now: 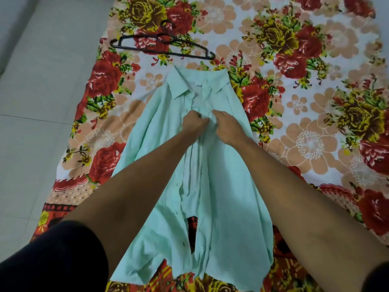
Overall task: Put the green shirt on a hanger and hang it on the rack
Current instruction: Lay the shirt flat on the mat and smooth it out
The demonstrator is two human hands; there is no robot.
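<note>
The shirt [168,127] looks soft and floppy, both hands, left [194,123] and right [228,128], pinch its front; the collar [179,89] seems best to lift.

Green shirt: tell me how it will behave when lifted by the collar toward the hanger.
The green shirt will probably hang limp: it lies in soft folds and creases on the floral sheet. It looks thin, so likely light. The front gapes near the hem, so the panels may swing apart. The black hanger looks rigid by contrast.
</note>
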